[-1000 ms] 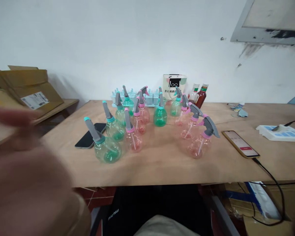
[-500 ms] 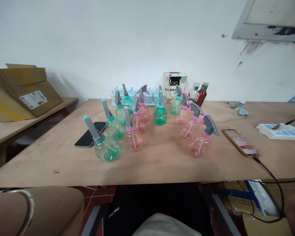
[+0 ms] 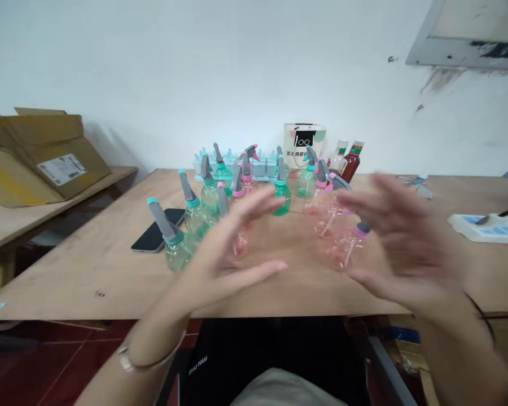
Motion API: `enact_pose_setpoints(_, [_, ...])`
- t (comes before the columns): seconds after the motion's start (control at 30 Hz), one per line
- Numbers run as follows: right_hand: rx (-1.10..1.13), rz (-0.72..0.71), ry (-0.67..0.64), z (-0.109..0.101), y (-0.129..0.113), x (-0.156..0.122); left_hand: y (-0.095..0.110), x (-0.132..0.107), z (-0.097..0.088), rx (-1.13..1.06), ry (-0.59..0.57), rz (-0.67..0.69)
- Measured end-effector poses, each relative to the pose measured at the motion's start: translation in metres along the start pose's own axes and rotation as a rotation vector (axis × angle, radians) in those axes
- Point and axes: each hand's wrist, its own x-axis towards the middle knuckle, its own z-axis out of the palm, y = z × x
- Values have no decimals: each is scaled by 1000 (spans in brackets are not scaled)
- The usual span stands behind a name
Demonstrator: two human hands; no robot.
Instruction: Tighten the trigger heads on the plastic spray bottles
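Observation:
Both hands hang in the air above the table's front half, holding nothing. My left hand (image 3: 232, 248) is open, thumb apart from the fingers, partly covering the spray bottles behind it. My right hand (image 3: 410, 248) is smeared by motion, but its thumb and fingers are apart; it covers part of the nearest pink spray bottle (image 3: 342, 251). Several spray bottles with grey trigger heads stand upright on the table. Green ones include the front-left green spray bottle (image 3: 175, 254) and the middle green spray bottle (image 3: 281, 198). Another pink spray bottle (image 3: 240, 243) shows behind my left hand.
A dark phone (image 3: 158, 231) lies at left. Behind the bottles stand a light-blue rack (image 3: 260, 169), a paper bag (image 3: 292, 149) and a red-brown bottle (image 3: 351, 163). A white power strip (image 3: 486, 228) is at right, a cardboard box (image 3: 42, 158) far left.
Both my hands have risen from beside my lap to above the table. My right hand now hides the second phone. The bottles stand where they were.

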Motion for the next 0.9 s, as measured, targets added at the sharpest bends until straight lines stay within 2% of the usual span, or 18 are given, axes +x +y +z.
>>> enact_pose_setpoints(0.07, [20, 0, 6, 26, 36, 8, -39, -8, 30, 17, -196, -122])
enact_pose_setpoints(0.13, [40, 72, 56, 49, 86, 19, -80, -21, 61, 109, -359, -249])
enact_pose_setpoints(0.2, [17, 161, 133, 65, 136, 33, -113, -34, 83, 229, -503, -311])
enact_pose_setpoints(0.27, [-38, 193, 185, 72, 174, 52, -131, -44, 95, 304, -558, -353])
enact_pose_setpoints(0.33, [-112, 206, 262, 75, 197, 74, -136, -49, 98, 356, -575, -337])
enact_pose_setpoints(0.4, [-189, 202, 349, 78, 207, 100, -134, -50, 98, 395, -585, -294])
enact_pose_setpoints(0.5, [-244, 152, 468, 87, 208, 142, -128, -48, 97, 426, -603, -270])
enact_pose_setpoints(0.67, [-197, 112, 442, 98, 207, 198, -128, -47, 97, 437, -612, -268])
enact_pose_setpoints(0.8, [-126, 170, 364, 96, 213, 215, -129, -47, 96, 433, -614, -238])
enact_pose_setpoints(0.9, [-25, 206, 393, 95, 214, 214, -129, -47, 96, 418, -610, -230])
